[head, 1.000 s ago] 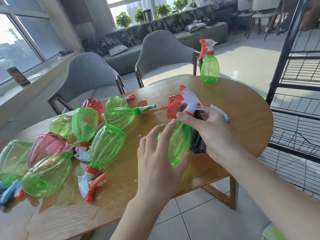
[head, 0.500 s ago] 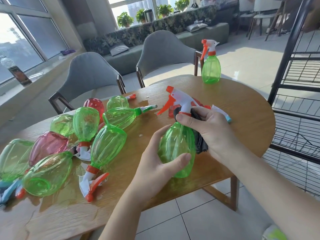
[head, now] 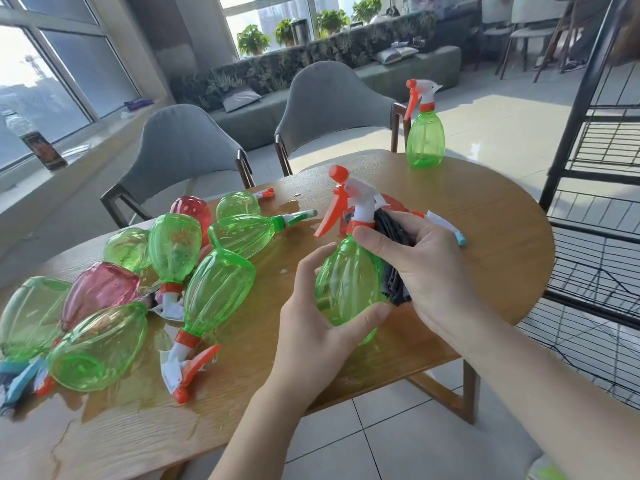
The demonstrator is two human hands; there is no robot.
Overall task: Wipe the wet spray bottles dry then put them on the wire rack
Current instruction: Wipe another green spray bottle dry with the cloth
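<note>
Left hand [head: 311, 327] grips green bottle [head: 346, 282] (upright); right hand [head: 433, 268] fingers press dark cloth [head: 394, 271] against it.

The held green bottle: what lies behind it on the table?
Behind the held green bottle, a red bottle shows only slivers, plus a white and blue spray head past the right hand. The dark cloth and hand cover the rest.

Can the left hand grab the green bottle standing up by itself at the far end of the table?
Probably not right now. The left hand grips the green bottle being wiped, and the standing bottle is far across the table, beyond the right hand and its dark cloth.
</note>
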